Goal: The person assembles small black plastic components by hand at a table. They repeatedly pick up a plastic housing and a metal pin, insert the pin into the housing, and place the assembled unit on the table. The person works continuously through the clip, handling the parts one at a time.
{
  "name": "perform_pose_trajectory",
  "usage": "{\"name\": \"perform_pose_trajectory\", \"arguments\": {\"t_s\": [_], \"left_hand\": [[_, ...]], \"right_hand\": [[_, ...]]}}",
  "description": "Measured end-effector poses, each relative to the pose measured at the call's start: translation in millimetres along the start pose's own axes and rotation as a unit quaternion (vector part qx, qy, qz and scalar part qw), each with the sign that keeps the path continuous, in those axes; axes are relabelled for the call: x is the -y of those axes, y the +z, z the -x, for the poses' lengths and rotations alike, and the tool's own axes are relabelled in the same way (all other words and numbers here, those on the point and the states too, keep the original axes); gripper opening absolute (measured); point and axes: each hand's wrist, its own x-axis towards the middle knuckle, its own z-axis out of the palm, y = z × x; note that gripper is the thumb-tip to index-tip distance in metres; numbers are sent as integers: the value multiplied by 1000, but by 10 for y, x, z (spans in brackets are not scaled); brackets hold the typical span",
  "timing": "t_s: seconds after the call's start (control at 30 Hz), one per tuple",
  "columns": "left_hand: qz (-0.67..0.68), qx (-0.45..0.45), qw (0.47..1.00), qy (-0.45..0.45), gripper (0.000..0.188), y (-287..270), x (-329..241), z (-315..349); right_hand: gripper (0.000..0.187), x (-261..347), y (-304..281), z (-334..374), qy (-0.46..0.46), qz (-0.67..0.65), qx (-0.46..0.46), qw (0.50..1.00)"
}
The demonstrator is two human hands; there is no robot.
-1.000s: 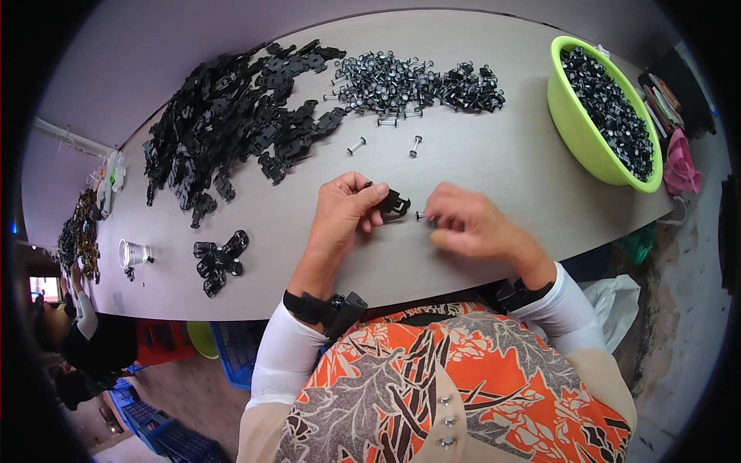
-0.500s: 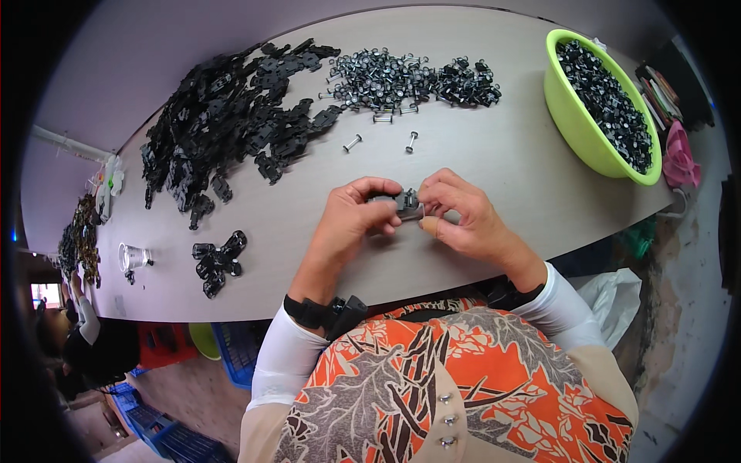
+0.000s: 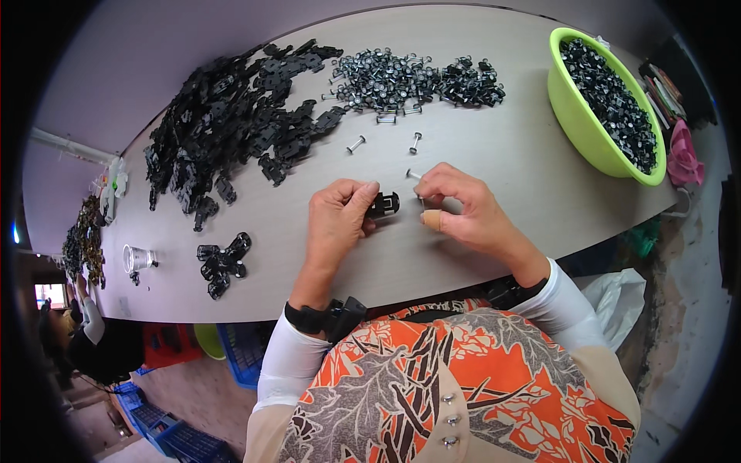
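Note:
My left hand [image 3: 337,212] grips a black plastic chassis [image 3: 384,204], like that of a toy car, between thumb and fingers; one end sticks out to the right. Just right of it, my right hand [image 3: 467,207], with a tan wrap on the thumb, is closed in a pinch. A small wheel axle [image 3: 414,175] pokes out at its fingertips, its other end hidden by the fingers. The two hands are apart. Beyond them, two loose wheel axles lie on the table, one on the left [image 3: 356,144] and another on the right [image 3: 416,143].
A large heap of black chassis [image 3: 231,116] covers the table's far left. Beside it lies a pile of wheel axles [image 3: 386,81]. A green basin [image 3: 567,116] full of small black-and-silver parts stands right. Glossy black pieces [image 3: 224,264] and a clear cup [image 3: 137,258] sit left.
My right hand has drawn slightly away from the chassis, and an axle now shows at its fingertips. My left hand has turned the chassis and moved it a little left.

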Motion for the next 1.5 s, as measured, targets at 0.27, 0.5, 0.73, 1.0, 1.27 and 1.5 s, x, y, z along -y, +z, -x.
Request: {"name": "perform_pose_trajectory", "arguments": {"t_s": [0.27,0.5,0.73,1.0,1.27,1.5], "left_hand": [[231,203,947,-93,24,126,12,-25],[287,271,904,-164,15,195,4,-17],[343,301,872,-177,12,348,-18,3],[255,301,909,-133,12,401,-165,-131],[248,267,924,-117,13,473,-123,-354],[248,263,924,-124,14,425,-92,-340]], "right_hand": [[38,114,110,24,-156,180,-59,969],[44,173,6,137,-146,186,-50,970],[45,196,-142,270,-162,175,-35,970],[36,176,-150,143,-136,136,-65,979],[28,-718,-1395,-556,11,336,-217,917],[20,-849,-1464,-450,1,379,-153,913]]}}
